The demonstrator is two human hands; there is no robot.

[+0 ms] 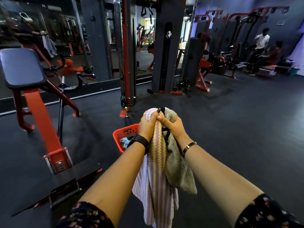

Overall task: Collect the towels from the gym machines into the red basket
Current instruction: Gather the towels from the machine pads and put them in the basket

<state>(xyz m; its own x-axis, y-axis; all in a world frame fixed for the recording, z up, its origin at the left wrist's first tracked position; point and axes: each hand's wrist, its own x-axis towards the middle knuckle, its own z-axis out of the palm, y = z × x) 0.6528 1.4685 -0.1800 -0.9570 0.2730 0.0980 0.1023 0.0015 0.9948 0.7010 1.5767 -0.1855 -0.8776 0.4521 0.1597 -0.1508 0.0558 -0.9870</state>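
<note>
Towels are bunched high in front of the person. The left hand [148, 124] curls round the top of a striped towel [158, 162], and the right hand [171, 125] grips a beige towel [178, 170], knuckles touching. Holding them by the gathered tops probably keeps the long tails off the floor [230, 129] and lets both go in one drop. A black strap [166, 135] runs between the two fists; I cannot tell whether either hand pinches it or what it belongs to.

The red basket [121, 134] stands on the floor just beyond the left wrist, partly hidden by it, with a blue cloth [125, 142] already inside. The towels hang beside it rather than over it, so the drop seems to need a short shift to the left and forward.

Room is tighter on that side. The red frame of a bench [21, 66] slants down near the basket, and a cable machine [126, 63] rises just behind it. To the right the floor lies open.
</note>
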